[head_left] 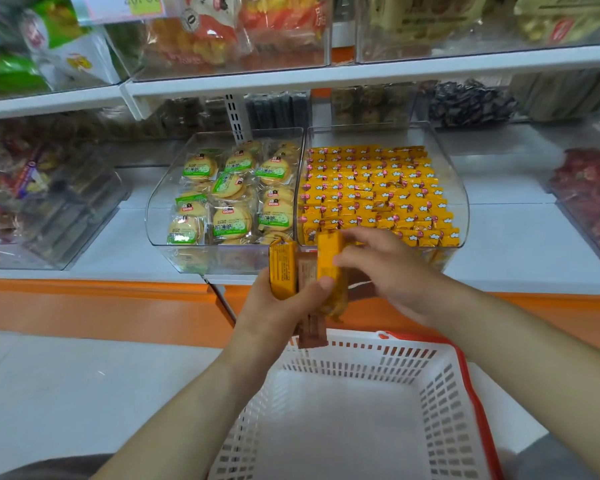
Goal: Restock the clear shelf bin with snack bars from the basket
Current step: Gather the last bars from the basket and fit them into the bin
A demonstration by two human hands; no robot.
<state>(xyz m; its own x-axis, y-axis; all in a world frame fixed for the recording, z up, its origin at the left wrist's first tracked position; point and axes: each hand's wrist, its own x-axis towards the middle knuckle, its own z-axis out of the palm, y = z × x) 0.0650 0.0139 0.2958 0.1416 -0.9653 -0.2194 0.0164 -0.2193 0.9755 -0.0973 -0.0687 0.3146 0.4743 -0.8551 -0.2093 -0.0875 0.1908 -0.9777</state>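
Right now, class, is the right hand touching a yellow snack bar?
Touching. The head view shows the right hand pinching the top of a yellow snack bar, one of the snack bars the left hand grips.

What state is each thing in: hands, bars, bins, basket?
Left hand: grips snack bars, upright bunch.
Right hand: pinches yellow bar in that bunch.
Clear bin: open top, nearly full.
Biscuit bin: stocked.
Basket: empty where visible.
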